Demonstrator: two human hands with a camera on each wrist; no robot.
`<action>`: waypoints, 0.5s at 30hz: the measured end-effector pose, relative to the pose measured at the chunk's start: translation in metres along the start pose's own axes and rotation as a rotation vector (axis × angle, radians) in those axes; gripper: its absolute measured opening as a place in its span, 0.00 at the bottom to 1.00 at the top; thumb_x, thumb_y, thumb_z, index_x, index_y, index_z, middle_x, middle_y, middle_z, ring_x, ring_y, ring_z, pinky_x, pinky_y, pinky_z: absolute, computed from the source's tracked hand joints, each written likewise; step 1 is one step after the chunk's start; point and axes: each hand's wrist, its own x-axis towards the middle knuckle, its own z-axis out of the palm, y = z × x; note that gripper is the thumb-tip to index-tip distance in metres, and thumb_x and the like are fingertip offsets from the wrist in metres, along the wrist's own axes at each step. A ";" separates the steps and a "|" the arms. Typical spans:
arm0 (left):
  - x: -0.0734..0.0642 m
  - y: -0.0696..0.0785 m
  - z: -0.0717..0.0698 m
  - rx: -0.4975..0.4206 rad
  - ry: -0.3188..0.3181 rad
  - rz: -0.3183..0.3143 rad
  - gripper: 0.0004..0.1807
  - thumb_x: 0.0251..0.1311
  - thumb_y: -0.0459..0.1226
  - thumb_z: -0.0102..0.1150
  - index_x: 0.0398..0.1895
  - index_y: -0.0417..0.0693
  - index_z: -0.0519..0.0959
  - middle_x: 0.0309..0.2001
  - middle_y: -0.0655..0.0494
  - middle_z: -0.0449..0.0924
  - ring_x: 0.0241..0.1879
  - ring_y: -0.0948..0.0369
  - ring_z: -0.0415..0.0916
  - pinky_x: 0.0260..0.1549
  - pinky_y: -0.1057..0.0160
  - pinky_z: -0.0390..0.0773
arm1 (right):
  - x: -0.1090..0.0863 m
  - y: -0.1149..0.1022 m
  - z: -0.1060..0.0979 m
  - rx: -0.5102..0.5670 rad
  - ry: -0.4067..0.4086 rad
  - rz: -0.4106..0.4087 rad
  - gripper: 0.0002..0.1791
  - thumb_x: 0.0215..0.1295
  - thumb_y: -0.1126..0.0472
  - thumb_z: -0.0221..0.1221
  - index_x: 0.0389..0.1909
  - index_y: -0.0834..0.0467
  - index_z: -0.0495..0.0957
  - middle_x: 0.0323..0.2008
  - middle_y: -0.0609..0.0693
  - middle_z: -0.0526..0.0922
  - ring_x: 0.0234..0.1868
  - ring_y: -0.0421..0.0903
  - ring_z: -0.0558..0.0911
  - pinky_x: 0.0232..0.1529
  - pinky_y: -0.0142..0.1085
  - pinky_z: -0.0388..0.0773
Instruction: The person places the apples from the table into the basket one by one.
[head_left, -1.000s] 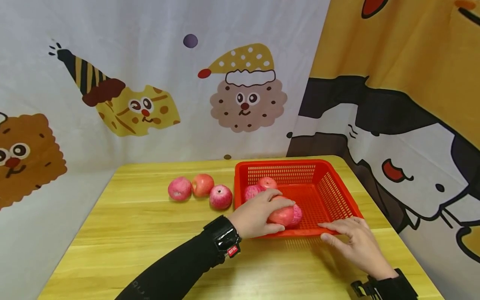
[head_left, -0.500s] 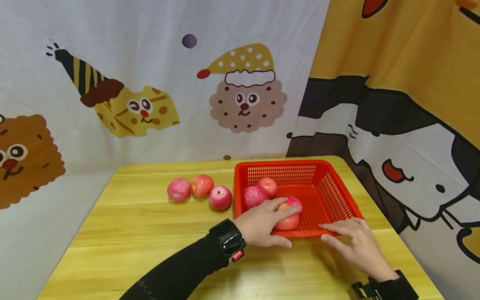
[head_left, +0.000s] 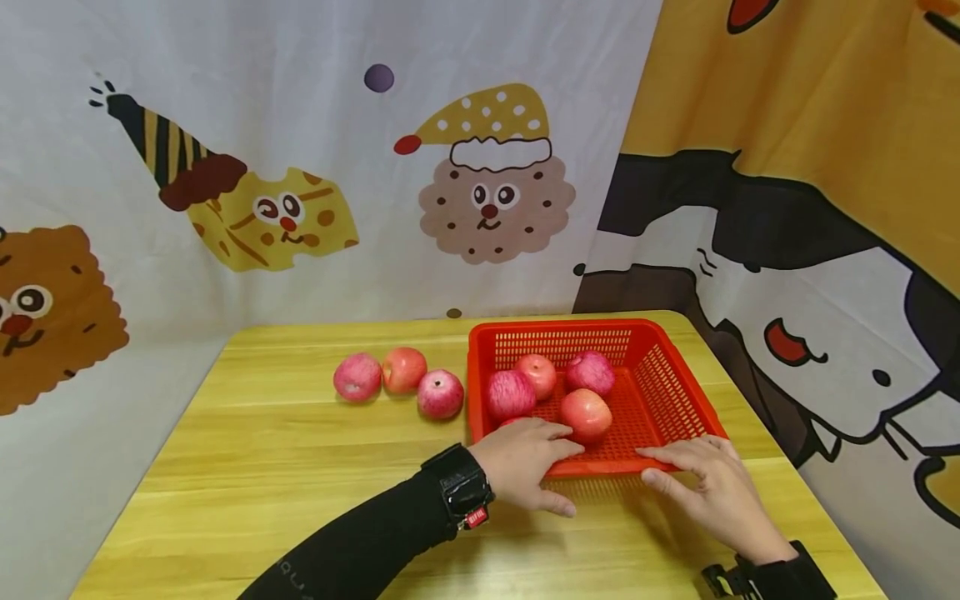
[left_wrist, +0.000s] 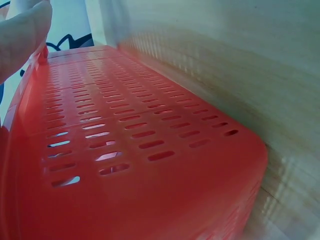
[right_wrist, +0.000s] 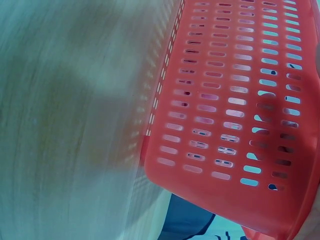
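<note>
Several pink and red apples lie in a red plastic basket [head_left: 660, 400]. A pale red apple [head_left: 586, 416] sits just beyond the fingertips of my left hand [head_left: 521, 462], which reaches over the near rim with fingers extended and thumb outside. Further back are a deep pink apple [head_left: 590, 372], a smaller red apple [head_left: 537, 377] and a streaked pink apple [head_left: 512, 395]. Another apple is mostly hidden beneath the left hand. My right hand [head_left: 708, 483] holds the near rim by the right corner, fingers over the top and thumb outside. Basket walls [left_wrist: 150, 130] fill much of both wrist views.
Left of the basket, a pink apple [head_left: 357, 377], an orange-red apple [head_left: 405, 370] and a darker apple [head_left: 440, 394] stand together on the wooden table [head_left: 300, 467]. Behind the table hangs a cartoon-print curtain [head_left: 300, 100].
My left hand has let go of the pale red apple, which now rests in the basket farther right. The deep pink apple has shifted backward. My right hand stays put.
</note>
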 end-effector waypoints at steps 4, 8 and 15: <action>-0.003 0.000 -0.002 -0.027 0.027 0.007 0.44 0.63 0.70 0.63 0.78 0.61 0.73 0.78 0.56 0.71 0.78 0.56 0.69 0.80 0.57 0.67 | 0.000 0.000 0.000 0.000 0.009 -0.004 0.21 0.47 0.57 0.82 0.45 0.43 0.93 0.38 0.41 0.93 0.40 0.42 0.84 0.59 0.30 0.56; -0.011 -0.003 -0.012 -0.080 0.123 0.007 0.43 0.65 0.70 0.61 0.77 0.58 0.74 0.77 0.55 0.72 0.77 0.56 0.69 0.79 0.57 0.69 | -0.001 0.001 0.000 0.004 0.020 -0.016 0.22 0.45 0.58 0.83 0.45 0.43 0.93 0.37 0.41 0.93 0.39 0.40 0.84 0.58 0.30 0.57; -0.037 -0.044 -0.033 -0.302 0.439 -0.172 0.33 0.76 0.55 0.59 0.77 0.48 0.72 0.76 0.48 0.72 0.77 0.50 0.68 0.78 0.48 0.71 | 0.001 0.003 0.001 0.008 0.025 -0.027 0.22 0.45 0.58 0.83 0.45 0.43 0.93 0.37 0.40 0.93 0.38 0.38 0.82 0.60 0.28 0.56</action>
